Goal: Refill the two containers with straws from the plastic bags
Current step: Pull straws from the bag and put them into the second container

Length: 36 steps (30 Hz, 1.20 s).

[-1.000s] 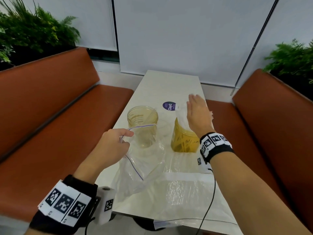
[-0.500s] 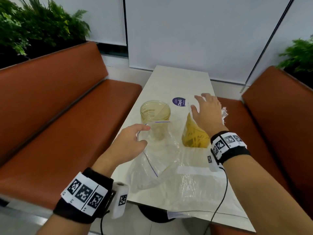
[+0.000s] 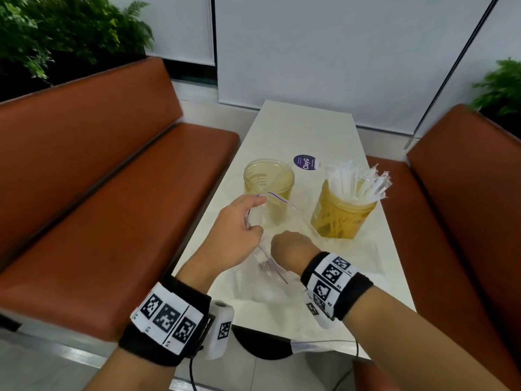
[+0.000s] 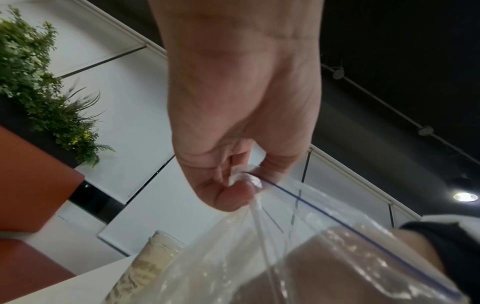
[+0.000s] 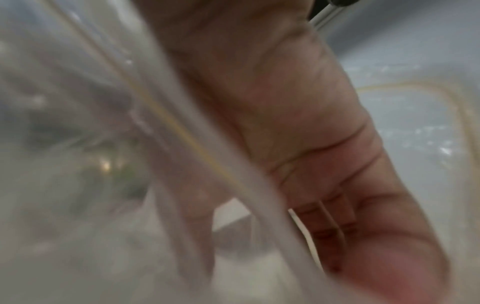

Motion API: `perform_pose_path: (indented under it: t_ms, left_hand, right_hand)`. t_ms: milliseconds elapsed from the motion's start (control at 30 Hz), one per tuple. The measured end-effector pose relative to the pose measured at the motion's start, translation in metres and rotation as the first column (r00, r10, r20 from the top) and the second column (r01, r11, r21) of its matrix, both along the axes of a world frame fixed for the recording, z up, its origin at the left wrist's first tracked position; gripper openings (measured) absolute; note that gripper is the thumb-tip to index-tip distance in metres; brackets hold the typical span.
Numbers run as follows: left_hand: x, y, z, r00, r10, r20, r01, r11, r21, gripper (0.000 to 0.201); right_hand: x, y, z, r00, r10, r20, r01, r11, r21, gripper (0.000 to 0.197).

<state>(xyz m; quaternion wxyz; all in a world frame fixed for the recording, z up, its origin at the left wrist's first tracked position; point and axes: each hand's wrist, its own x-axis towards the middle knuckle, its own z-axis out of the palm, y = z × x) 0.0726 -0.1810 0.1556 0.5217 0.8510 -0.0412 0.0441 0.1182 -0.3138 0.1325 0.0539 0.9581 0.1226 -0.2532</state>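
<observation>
pinching the blue-lined rim of a clear plastic bag (image 3: 270, 249) between thumb and curled fingers, our left hand (image 3: 236, 232) holds the mouth of it up over the near left part of the white desk (image 3: 304, 128); the left wrist view shows the film bunched in that pinch (image 4: 244, 179). just beyond this hand stands the left container (image 3: 267, 184), a yellowish clear jar with a single straw leaning in it. our right hand (image 3: 293, 246) reaches into the bag's mouth, and from the head view we see only its back; the right wrist view, blurred, shows the fingers (image 5: 363, 226) fairly straight inside the film, though we cannot tell whether they hold anything. a flat plastic bag (image 3: 324, 283) lies on the desk under both wrists. farther right sits the right container (image 3: 341, 218), with wrapped straws (image 3: 355, 182) standing in it and fanning above its rim. a round purple sticker (image 3: 304, 162) lies on the desk behind the two containers, between them.
</observation>
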Motion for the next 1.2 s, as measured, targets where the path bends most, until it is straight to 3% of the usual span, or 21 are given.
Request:
perform_pose_path:
  t_ms: [200,300,433,533,667,767,900,1067,1133,1200]
  left_hand:
    - [0.001,0.0,-0.007,1.0,-0.024,0.01,0.024,0.998,-0.051,0.062]
    - [0.001,0.0,-0.009,0.999,-0.033,0.009,0.033,0.998,-0.059,0.062]
    - [-0.001,0.003,-0.011,0.999,-0.044,0.023,0.045,0.998,-0.04,0.061]
    - [-0.005,0.005,-0.011,0.999,-0.036,0.03,0.036,0.999,0.0,0.056]
    - [-0.008,0.009,-0.012,0.999,-0.032,0.022,0.031,0.999,0.035,0.049]
    - [-0.007,0.009,-0.015,0.997,-0.077,0.016,0.073,0.987,0.146,0.052]
    - [-0.006,0.002,-0.019,0.997,-0.077,0.013,0.067,0.923,0.38,0.084]
    - [-0.005,-0.016,-0.025,1.0,0.006,0.003,-0.007,0.843,0.537,0.109]
    - [-0.002,-0.022,-0.028,0.998,0.053,0.044,-0.069,0.808,0.584,0.103]
    - [0.002,-0.027,-0.029,0.99,0.102,0.097,-0.14,0.794,0.591,0.082]
  right_hand:
    - [-0.004,-0.001,-0.013,0.994,-0.106,-0.019,0.107,0.991,0.081,0.037]
    - [-0.006,-0.003,-0.013,0.977,-0.175,-0.12,0.196,0.961,0.193,0.029]
    - [-0.004,-0.001,-0.019,0.943,-0.191,-0.271,0.238,0.96,0.151,0.02]
    - [0.001,-0.002,-0.019,0.945,-0.176,-0.275,0.235,0.952,0.196,0.042]
    - [0.009,-0.01,-0.008,0.963,-0.182,-0.198,0.23,0.939,0.254,0.055]
    - [0.015,-0.013,0.003,0.936,-0.23,-0.267,0.323,0.861,0.392,0.046]
    - [0.016,-0.021,0.027,0.894,-0.251,-0.372,0.416,0.772,0.479,0.028]
    - [0.014,-0.025,0.059,0.902,-0.167,-0.397,0.354,0.812,0.463,0.053]
    - [0.011,-0.025,0.071,0.919,-0.102,-0.38,0.276,0.855,0.439,0.043]
    - [0.009,-0.026,0.084,0.944,-0.033,-0.328,0.18,0.886,0.427,0.028]
